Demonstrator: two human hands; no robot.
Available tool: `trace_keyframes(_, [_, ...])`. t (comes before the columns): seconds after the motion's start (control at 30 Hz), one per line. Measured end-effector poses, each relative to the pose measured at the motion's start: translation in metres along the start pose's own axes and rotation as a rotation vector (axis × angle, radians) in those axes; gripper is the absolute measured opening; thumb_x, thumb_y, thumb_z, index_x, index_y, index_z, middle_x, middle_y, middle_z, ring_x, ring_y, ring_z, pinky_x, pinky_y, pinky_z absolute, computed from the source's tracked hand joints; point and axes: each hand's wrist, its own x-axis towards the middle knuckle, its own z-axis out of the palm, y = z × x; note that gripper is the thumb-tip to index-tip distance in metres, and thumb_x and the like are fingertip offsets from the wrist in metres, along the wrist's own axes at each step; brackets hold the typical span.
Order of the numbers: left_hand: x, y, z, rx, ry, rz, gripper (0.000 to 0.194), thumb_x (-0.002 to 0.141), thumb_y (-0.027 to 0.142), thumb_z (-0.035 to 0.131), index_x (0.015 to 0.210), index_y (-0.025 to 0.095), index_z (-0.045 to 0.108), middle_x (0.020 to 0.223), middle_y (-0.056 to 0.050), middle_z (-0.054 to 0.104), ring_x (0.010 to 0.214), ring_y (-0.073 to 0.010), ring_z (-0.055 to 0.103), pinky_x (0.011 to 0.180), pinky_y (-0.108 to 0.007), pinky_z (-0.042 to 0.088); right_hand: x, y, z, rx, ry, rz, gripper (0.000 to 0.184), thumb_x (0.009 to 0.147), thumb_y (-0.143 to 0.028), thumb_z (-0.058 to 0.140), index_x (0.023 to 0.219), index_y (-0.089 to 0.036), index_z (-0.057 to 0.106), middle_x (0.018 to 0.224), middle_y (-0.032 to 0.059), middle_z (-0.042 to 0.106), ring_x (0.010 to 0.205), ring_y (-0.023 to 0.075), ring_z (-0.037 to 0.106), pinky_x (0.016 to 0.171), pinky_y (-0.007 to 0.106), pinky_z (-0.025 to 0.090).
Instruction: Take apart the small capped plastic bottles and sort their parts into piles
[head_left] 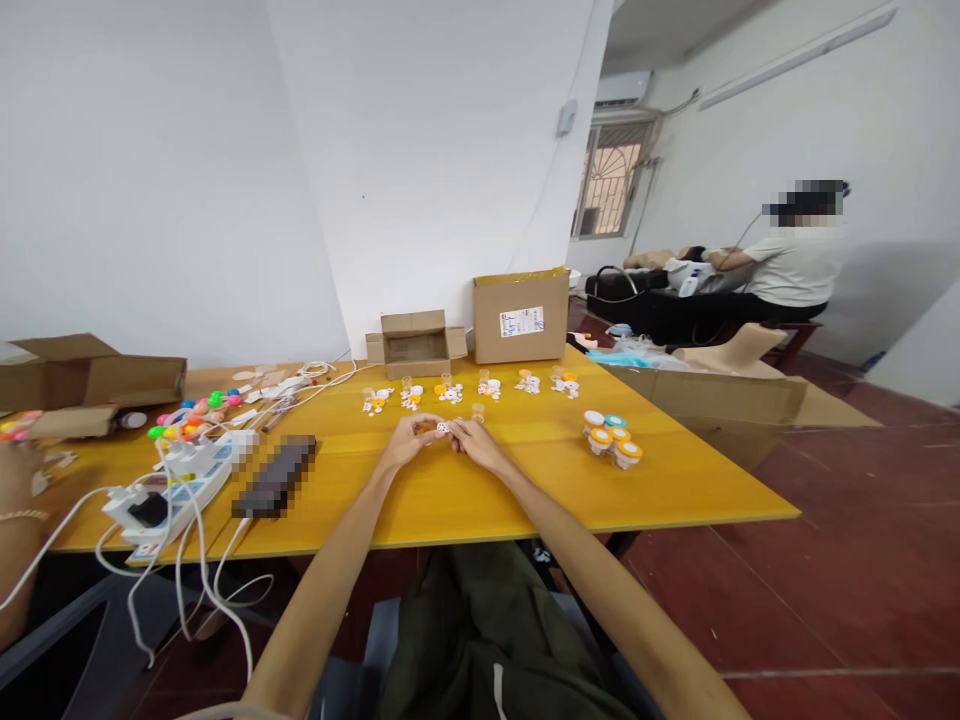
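My left hand [411, 440] and my right hand [474, 444] meet over the middle of the yellow table [540, 480]. Both are closed, their fingertips pinching a small white disc with dark holes [442, 428] between them. Something orange shows by the left fingers, partly hidden. Just beyond the right hand stands a small clear cup [478, 411]. Farther back, a row of little piles holds white and orange parts [450, 394], each beside a clear cup. To the right sits a cluster of clear jars with orange, white and teal lids [613, 436].
A power strip [195, 490] with tangled white cables and a dark, blurred-out flat object [276, 475] lie left. Colourful balls [199, 412] and an open carton [135, 380] are beyond. Two cardboard boxes [520, 318] stand at the back. Another person's arm [19, 500] reaches in left; someone sits far right.
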Motion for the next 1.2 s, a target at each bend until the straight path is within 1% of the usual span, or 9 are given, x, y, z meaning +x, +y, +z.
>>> trace_keyframes(0.23, [0.0002,-0.0016,-0.0011,0.003,-0.002,0.012,0.029,0.069,0.041,0.078,0.089,0.019,0.076,0.089,-0.006,0.077,0.092,-0.023,0.068,0.077,-0.031,0.055,0.0006,-0.0005,0.0004,0.013,0.004,0.01,0.037,0.097,-0.028,0.045,0.061,-0.021,0.052,0.054,-0.0041,0.056,0.054,0.012,0.055,0.06,0.022,0.042])
trace_keyframes(0.5, [0.0008,-0.0039,-0.0009,0.007,-0.003,0.021,0.029,0.071,0.041,0.077,0.089,0.019,0.076,0.09,-0.006,0.077,0.09,-0.0227,0.069,0.073,-0.03,0.056,0.0009,-0.0001,0.0006,0.049,-0.006,0.013,0.04,0.098,-0.036,0.043,0.063,-0.021,0.053,0.053,-0.004,0.056,0.051,0.0117,0.054,0.058,0.022,0.042])
trace_keyframes(0.73, [0.0008,-0.003,-0.0001,0.027,0.01,0.043,0.021,0.073,0.036,0.076,0.087,0.02,0.076,0.089,-0.006,0.077,0.092,-0.0227,0.069,0.08,-0.033,0.055,-0.0003,-0.0023,0.003,0.069,0.029,0.014,0.043,0.098,-0.041,0.042,0.061,-0.021,0.053,0.049,-0.0045,0.053,0.047,0.0113,0.051,0.055,0.022,0.042])
trace_keyframes(0.83, [0.0016,-0.0019,0.0002,0.045,0.023,0.052,0.019,0.073,0.036,0.076,0.085,0.02,0.076,0.089,-0.005,0.077,0.094,-0.0229,0.069,0.085,-0.034,0.054,-0.0006,-0.0026,0.0039,0.066,0.067,0.013,0.045,0.098,-0.044,0.04,0.062,-0.021,0.054,0.049,-0.004,0.053,0.046,0.012,0.051,0.054,0.022,0.042])
trace_keyframes(0.93, [0.0024,-0.0013,0.0007,0.069,0.036,0.062,0.018,0.072,0.035,0.077,0.082,0.02,0.076,0.092,-0.005,0.077,0.095,-0.023,0.068,0.09,-0.035,0.053,-0.0003,-0.0023,0.0035,0.049,0.128,0.007,0.046,0.098,-0.048,0.038,0.065,-0.021,0.057,0.052,-0.0026,0.056,0.049,0.0133,0.054,0.054,0.023,0.043])
trace_keyframes(1.07, [0.0025,-0.0028,0.0019,0.101,0.056,0.075,0.013,0.072,0.029,0.076,0.082,0.021,0.076,0.093,-0.004,0.076,0.096,-0.0228,0.067,0.094,-0.037,0.05,-0.0004,-0.0001,0.0001,0.001,0.238,0.009,0.043,0.098,-0.048,0.038,0.072,-0.021,0.059,0.061,0.0,0.061,0.059,0.016,0.059,0.06,0.026,0.046])
trace_keyframes(1.2, [0.0026,-0.0055,0.003,0.129,0.081,0.088,0.01,0.072,0.024,0.074,0.082,0.022,0.076,0.088,-0.004,0.075,0.096,-0.023,0.066,0.097,-0.038,0.048,-0.0011,0.005,-0.0045,-0.07,0.355,0.03,0.04,0.096,-0.046,0.037,0.071,-0.022,0.057,0.072,0.0029,0.065,0.069,0.0184,0.061,0.067,0.028,0.047])
